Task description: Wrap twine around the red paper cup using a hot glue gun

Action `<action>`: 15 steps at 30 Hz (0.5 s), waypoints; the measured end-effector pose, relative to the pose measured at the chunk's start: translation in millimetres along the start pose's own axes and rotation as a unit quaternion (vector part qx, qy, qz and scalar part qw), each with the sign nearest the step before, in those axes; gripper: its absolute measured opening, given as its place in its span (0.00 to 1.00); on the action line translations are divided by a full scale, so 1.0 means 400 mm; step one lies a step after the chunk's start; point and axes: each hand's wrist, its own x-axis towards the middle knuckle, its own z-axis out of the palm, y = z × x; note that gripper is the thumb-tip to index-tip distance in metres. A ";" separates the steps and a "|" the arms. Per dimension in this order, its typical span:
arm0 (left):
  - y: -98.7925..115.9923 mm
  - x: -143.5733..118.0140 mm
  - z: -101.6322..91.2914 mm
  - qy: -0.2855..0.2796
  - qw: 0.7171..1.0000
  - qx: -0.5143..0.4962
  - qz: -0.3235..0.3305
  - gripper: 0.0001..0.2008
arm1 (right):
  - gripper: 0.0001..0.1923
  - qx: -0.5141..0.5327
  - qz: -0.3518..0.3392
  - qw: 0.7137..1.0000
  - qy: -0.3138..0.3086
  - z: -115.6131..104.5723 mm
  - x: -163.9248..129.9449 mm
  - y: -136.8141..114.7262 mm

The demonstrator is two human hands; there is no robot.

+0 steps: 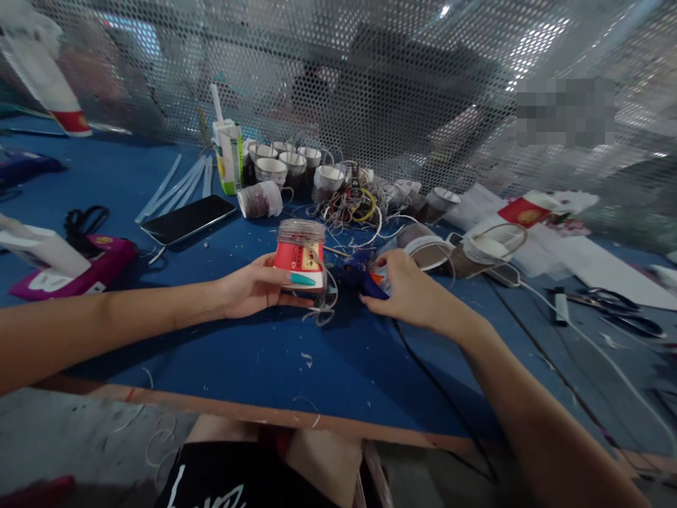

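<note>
In the head view, the left hand [254, 288] has closed around a red cup [299, 262] near the middle of the blue table [222, 360], its thumb laid across the near face and other fingers under it, probably so that the wrapped upper part stays free of the grip and within sight. Whether the cup's lower end touches the table I cannot tell. Just to the right of the red cup, the right hand [406, 286] is curled tightly around a blue tool [374, 283], apparently to work close to the cup's side; its tip is too blurred to make out, and a black cable [423, 363] drops from near it toward the table edge, seemingly routed there to stay out of the way. Beyond the red cup stand several cord-wound cups [271, 169] beside a tangle of cord [352, 208], perhaps grouped there to leave room for both hands. To the left of the red cup lie a phone [189, 219] and some pale sticks [177, 185]; well to its right are scissors [624, 307], likely set aside within reach. The red cup itself shows a glossy red wall with a golden panel and dark lettering, greyish cord wound in close turns about its upper part, and a loose cord end [332, 307] looping down its right side.
</note>
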 end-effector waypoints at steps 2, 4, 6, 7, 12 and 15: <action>0.001 -0.001 0.001 -0.003 1.000 0.011 -0.006 0.23 | 0.19 -0.048 -0.004 0.998 -0.030 0.015 -0.005 -0.011; 0.001 -0.002 -0.001 -0.009 1.000 0.024 -0.012 0.21 | 0.16 -0.050 0.004 0.999 -0.021 0.028 -0.004 -0.017; -0.001 -0.003 -0.007 -0.009 0.999 0.032 -0.013 0.21 | 0.14 -0.012 0.013 1.000 0.012 0.035 0.003 -0.015; -0.002 -0.004 -0.010 -0.006 0.999 0.034 -0.014 0.22 | 0.12 0.015 0.021 0.999 0.038 0.037 0.008 -0.011; -0.006 -0.005 -0.019 -0.002 0.999 0.048 -0.007 0.25 | 0.05 0.245 0.070 0.955 0.155 0.022 0.020 -0.004; -0.003 -0.007 -0.007 0.021 0.999 0.047 -0.014 0.27 | 0.04 0.455 0.080 0.876 0.142 0.012 0.012 -0.022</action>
